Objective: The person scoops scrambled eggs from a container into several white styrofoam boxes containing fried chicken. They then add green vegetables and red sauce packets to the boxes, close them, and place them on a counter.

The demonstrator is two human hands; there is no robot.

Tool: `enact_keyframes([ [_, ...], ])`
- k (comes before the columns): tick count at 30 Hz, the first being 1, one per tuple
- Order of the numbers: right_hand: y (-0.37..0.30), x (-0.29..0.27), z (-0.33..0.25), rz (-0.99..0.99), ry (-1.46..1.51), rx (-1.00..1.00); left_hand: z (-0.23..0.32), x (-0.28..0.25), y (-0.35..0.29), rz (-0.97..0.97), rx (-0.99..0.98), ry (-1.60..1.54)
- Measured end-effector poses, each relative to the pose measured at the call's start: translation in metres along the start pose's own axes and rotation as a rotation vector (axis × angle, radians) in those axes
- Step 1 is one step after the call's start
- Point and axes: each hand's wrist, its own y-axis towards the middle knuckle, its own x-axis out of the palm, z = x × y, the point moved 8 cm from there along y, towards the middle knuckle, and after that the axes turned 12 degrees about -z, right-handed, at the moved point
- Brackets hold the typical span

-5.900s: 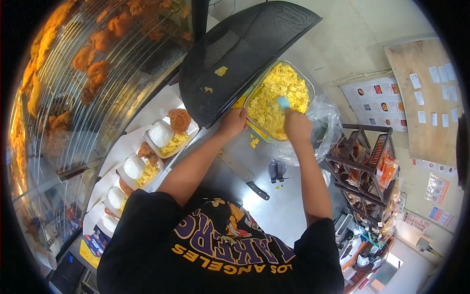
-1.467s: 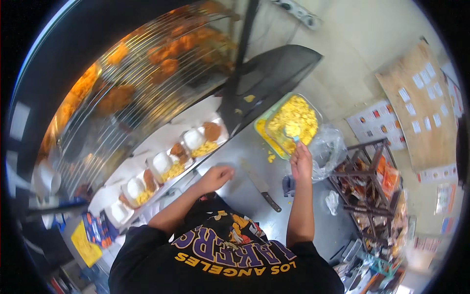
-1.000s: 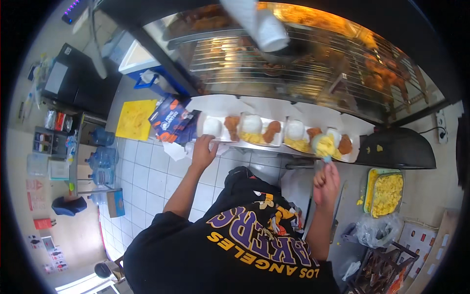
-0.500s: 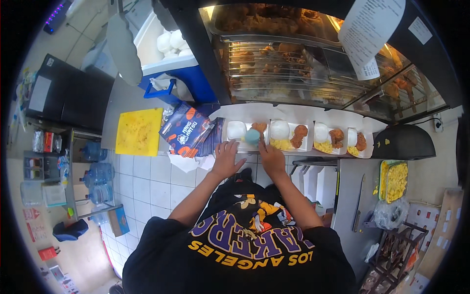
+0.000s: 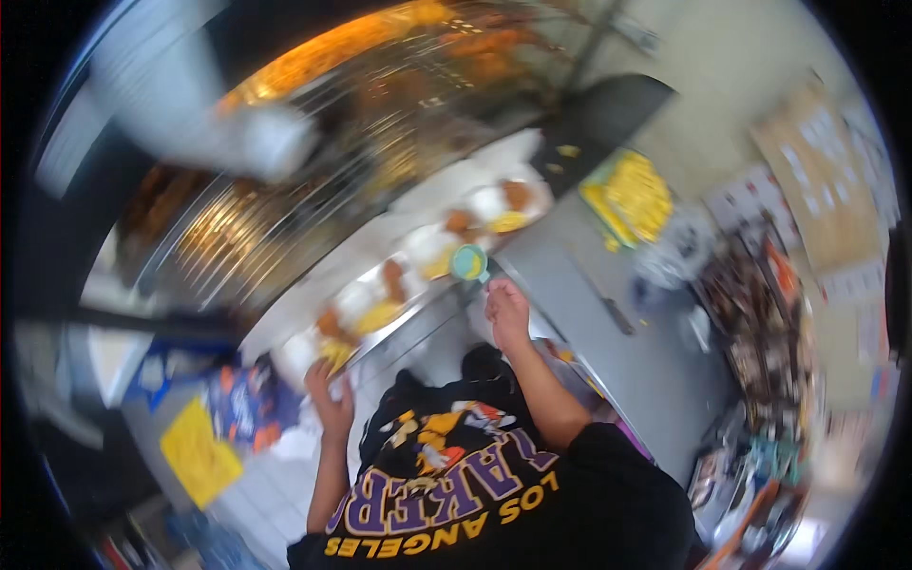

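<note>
My right hand (image 5: 508, 309) grips the handle of a small teal measuring cup (image 5: 469, 261), held up off the boxes with a little yellow food inside. My left hand (image 5: 331, 394) is at the near edge of the leftmost box, fingers apart; whether it touches the box is blurred. Several open white food boxes (image 5: 356, 344) stand in a row, each with a white rice mound (image 5: 359, 296), a piece of fried chicken (image 5: 393, 281) and chopped yellow food (image 5: 380, 316).
A glass warmer with wire racks (image 5: 237, 228) stands behind the boxes. On the right-hand steel counter (image 5: 608, 275) are a tray of chopped yellow food (image 5: 638, 195), a knife (image 5: 617, 316) and a clear plastic bag (image 5: 679, 249). A yellow cutting board (image 5: 201, 451) lies at left, beside printed dark-blue packaging (image 5: 249, 407).
My view has swung toward the right-hand counter. My right hand has lifted the teal cup away from the leftmost box, toward the right. The left hand stays by that box.
</note>
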Motion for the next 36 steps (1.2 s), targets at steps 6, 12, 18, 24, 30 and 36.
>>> enact_keyframes([
  [6, -0.033, -0.197, -0.172, 0.846, -0.888, -0.409, 0.077, 0.079, 0.053, -0.227, 0.097, -0.177],
  [12, 0.022, -0.342, -0.175, 0.735, -0.521, -0.209, 0.153, 0.157, 0.103, -0.358, 0.147, -0.225],
  [18, 0.04, -0.434, -0.235, 0.869, -1.132, -0.311, 0.151, 0.202, 0.096, -0.42, -0.111, -0.277],
  [24, 0.065, -0.548, -0.213, 0.9, -1.263, 0.449, 0.161, 0.231, 0.107, -0.604, -0.094, -0.195],
  [30, 0.083, -0.548, -0.216, 0.83, -1.477, 0.649, 0.159, 0.236, 0.13, -0.585, -0.249, -0.194],
  [36, 0.102, -0.609, -0.189, 0.613, -1.631, 0.771, 0.154, 0.249, 0.142, -0.66, -0.243, -0.21],
])
